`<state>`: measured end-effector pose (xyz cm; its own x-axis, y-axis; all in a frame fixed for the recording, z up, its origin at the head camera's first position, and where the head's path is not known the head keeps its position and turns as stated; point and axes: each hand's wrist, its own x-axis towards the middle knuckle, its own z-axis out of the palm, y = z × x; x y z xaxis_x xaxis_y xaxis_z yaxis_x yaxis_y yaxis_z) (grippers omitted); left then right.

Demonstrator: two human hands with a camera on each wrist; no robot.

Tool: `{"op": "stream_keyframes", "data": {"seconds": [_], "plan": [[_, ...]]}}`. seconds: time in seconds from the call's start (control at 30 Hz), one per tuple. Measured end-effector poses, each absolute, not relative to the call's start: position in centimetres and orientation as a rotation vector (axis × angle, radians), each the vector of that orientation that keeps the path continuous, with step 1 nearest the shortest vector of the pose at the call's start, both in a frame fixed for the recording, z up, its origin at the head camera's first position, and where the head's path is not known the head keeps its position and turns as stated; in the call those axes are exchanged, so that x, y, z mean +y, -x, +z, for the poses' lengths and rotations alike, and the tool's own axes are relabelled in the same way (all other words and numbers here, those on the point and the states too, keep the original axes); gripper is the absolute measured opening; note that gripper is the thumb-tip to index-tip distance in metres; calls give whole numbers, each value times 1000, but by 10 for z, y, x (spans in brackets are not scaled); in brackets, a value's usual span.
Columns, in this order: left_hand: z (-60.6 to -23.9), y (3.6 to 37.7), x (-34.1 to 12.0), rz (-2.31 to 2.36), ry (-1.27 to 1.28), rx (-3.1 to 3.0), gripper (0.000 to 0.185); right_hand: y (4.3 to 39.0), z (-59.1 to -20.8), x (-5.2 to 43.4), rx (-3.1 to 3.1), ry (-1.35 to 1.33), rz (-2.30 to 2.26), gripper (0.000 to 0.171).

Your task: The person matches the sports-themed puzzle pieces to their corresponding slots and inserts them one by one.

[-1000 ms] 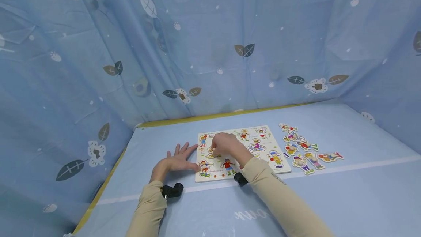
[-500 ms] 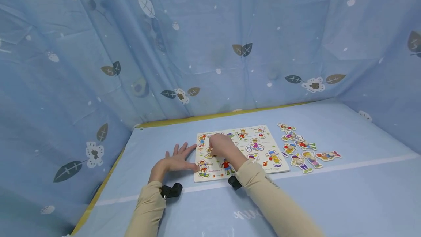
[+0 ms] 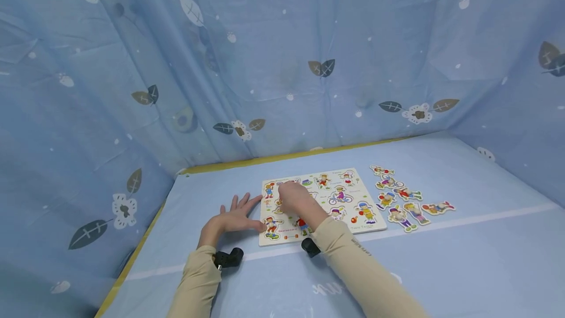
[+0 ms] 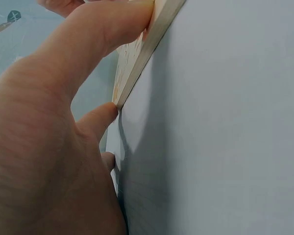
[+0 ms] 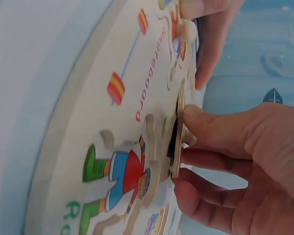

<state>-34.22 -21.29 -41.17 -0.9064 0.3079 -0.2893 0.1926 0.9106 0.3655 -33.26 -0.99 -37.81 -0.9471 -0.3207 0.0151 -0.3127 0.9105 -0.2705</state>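
A wooden puzzle board (image 3: 353,210) with cartoon children lies on the blue table. My left hand (image 3: 234,216) rests flat beside its left edge. Its thumb (image 4: 112,29) presses against the board's side (image 4: 147,54). My right hand (image 3: 293,198) hovers over the board's left half. In the right wrist view its thumb and fingers pinch a thin wooden puzzle piece (image 5: 179,132), held edge-on and tilted just above a cut-out in the board (image 5: 88,122). A red-shirted figure (image 5: 122,174) is printed close by.
Several loose figure pieces (image 3: 406,200) lie on the table to the right of the board. Blue leaf-patterned cloth (image 3: 282,63) walls the table at the back and sides. A white stripe (image 3: 485,215) runs across the cover. Black wrist cameras (image 3: 229,257) sit under both sleeves.
My right hand has edged slightly left over the board, still pinching the piece. The left hand stays flat at the board's edge. The head view has shifted a little.
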Motion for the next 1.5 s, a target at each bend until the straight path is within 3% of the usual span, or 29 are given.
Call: {"op": "stream_keyframes", "data": {"seconds": [0.67,1.2,1.4,1.5], "plan": [[-412,342,-218,458,-360,2725,107,337,-387,-14,3031,496,-504,27],[-414,339,-221,486,-358,2720,107,336,-395,-22,3140,462,-482,11],[-412,340,-216,489,-376,2718,106,338,-396,-15,3159,428,-634,39],[-410,341,-212,484,-376,2720,106,338,-393,-10,3144,435,-670,45]]}}
